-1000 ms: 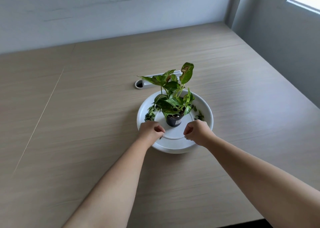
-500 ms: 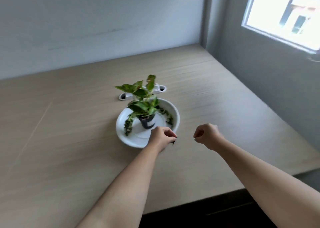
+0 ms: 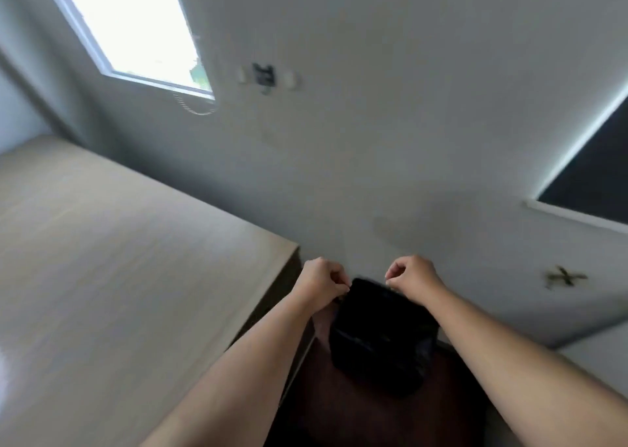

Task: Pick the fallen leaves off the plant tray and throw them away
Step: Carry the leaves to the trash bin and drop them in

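My left hand (image 3: 321,281) and my right hand (image 3: 409,273) hover side by side above the far rim of a black waste bin (image 3: 380,341) on the floor beside the table. Each hand has its fingers pinched closed, as on small leaf bits. The leaves themselves are hardly visible inside the fingers. The plant and its white tray are out of view.
The wooden table (image 3: 119,276) fills the left side, its corner close to my left wrist. A grey wall with a window (image 3: 132,28) stands behind the bin. The floor (image 3: 356,412) around the bin is dark brown.
I have turned right, away from the plant tray. Both pinched hands left the tray's front rim and now hang over the black bin; the plant has gone out of view.
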A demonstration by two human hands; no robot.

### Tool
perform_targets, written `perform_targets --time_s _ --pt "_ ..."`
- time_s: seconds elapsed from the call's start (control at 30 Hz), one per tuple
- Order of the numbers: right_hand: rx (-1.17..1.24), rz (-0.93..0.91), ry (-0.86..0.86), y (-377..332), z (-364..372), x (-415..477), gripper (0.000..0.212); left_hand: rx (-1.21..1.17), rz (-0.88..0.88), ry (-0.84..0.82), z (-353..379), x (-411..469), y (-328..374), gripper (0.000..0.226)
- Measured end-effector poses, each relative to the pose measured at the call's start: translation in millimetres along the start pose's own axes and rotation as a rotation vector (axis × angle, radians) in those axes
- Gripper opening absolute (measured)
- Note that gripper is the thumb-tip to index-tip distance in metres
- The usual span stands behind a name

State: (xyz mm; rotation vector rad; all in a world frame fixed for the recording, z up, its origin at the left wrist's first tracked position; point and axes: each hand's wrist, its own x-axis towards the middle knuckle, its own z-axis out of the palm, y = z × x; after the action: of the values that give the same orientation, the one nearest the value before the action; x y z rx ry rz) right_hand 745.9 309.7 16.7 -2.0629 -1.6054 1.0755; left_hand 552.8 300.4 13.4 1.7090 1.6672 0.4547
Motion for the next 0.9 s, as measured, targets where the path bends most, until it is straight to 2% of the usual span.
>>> perform_targets --time_s 0.07,0.13,0.27,0.4,0.47,0.53,0.6,0.67,0.9 --pt "0.059 0.221 0.021 86 -6 22 0.025 0.078 0.031 -0.256 75 47 9 0.01" --pt "0.028 0.306 0.018 121 3 34 0.029 0.142 0.006 -0.369 103 65 -3 0.009" --pt "0.025 0.28 0.046 116 2 39 0.031 0.125 -0.07 -0.291 106 75 -19 0.008" --pt "0.108 0.406 0.046 161 32 80 0.035 0.108 -0.145 -0.365 158 128 -36 0.005" --pt "0.172 0.439 0.051 172 41 95 0.026 0.099 -0.166 -0.386 172 144 -35 0.005" --pt "0.235 0.466 0.001 176 46 107 0.009 0.099 -0.171 -0.417 180 159 -34 0.011" --pt "0.259 0.506 -0.048 181 49 113 0.029 0.15 -0.151 -0.492 183 168 -35 0.027" --pt "0.244 0.533 -0.047 183 49 114 0.031 0.197 -0.146 -0.558 181 174 -37 0.04" --pt "0.171 0.462 -0.036 164 26 105 0.02 0.255 -0.105 -0.564 158 163 -24 0.042"
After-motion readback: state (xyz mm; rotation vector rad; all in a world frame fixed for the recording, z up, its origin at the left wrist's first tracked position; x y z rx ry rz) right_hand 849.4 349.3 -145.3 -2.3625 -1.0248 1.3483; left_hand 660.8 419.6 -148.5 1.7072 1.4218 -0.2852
